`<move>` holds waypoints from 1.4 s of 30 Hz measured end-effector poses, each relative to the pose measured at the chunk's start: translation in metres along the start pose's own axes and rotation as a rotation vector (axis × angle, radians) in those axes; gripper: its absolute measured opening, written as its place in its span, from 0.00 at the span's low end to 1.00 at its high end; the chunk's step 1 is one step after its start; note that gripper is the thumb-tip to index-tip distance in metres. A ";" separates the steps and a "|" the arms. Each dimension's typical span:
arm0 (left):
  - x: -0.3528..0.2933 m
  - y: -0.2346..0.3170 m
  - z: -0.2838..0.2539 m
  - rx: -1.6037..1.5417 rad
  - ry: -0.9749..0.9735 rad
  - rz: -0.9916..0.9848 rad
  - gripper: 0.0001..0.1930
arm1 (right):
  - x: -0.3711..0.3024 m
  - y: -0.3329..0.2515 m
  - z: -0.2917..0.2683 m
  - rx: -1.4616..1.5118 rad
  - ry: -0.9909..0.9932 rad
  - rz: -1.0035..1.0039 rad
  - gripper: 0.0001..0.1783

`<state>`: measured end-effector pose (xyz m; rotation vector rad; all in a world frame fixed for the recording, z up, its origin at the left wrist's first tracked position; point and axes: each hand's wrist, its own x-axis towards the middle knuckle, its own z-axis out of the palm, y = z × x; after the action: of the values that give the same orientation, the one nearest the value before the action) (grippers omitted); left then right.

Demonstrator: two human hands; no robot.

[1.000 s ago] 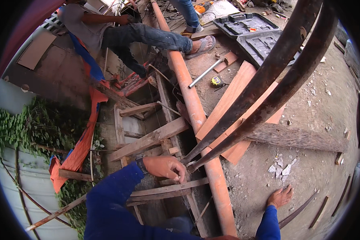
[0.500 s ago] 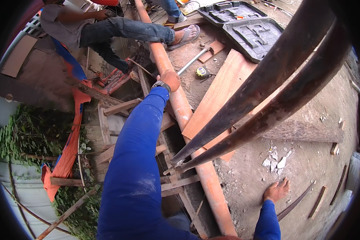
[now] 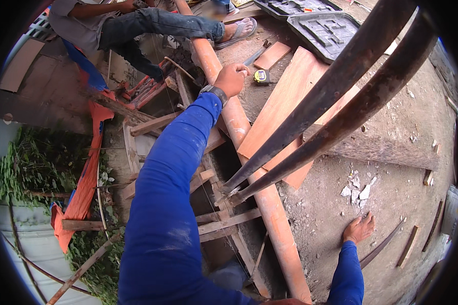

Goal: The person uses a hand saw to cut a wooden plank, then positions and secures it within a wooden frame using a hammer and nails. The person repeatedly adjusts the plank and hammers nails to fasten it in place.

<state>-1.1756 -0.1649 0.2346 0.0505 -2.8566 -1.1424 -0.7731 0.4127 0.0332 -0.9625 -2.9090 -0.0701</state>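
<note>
My left hand (image 3: 231, 80) is closed round the handle of a hammer (image 3: 253, 58), held just over an orange pipe (image 3: 276, 218). The hammer's head points away to the far right, beside a small wood block (image 3: 273, 55). A yellow and black tape measure (image 3: 261, 77) lies on the ground just right of that hand. Over on the right, my right hand (image 3: 359, 228) rests palm down on the dirt with its fingers spread. Several broken white chips (image 3: 359, 190) lie just beyond its fingertips.
Two dark curved poles (image 3: 336, 84) slant across from upper right to the pipe. Flat planks (image 3: 290, 101) lie beneath them. Behind is an open black tool case (image 3: 325, 30). A person's leg (image 3: 158, 25) crosses the pipe. Wooden framing (image 3: 229, 223) borders a gap at left.
My left hand has moved forward and to the right with the hammer, whose head now sits farther away. My right hand stays on the ground. The whole view has shifted slightly.
</note>
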 end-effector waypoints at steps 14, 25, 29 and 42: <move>-0.320 0.069 -0.209 -0.858 -0.078 -0.091 0.07 | 0.059 0.067 -0.048 0.332 -0.453 -0.443 0.29; -0.622 0.254 -0.294 -0.804 -0.041 0.236 0.10 | -0.114 0.077 -0.453 0.928 -0.592 -0.783 0.28; -0.698 0.330 -0.306 -0.757 -0.167 0.391 0.09 | -0.192 0.130 -0.566 1.154 -0.602 -0.844 0.30; -0.847 0.463 -0.212 -0.632 -0.927 0.833 0.04 | -0.392 0.257 -0.612 2.185 -0.314 -0.430 0.30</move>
<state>-0.3182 0.0707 0.6665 -1.8841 -2.2954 -2.0239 -0.2706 0.3454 0.6133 0.1677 -1.3893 2.4298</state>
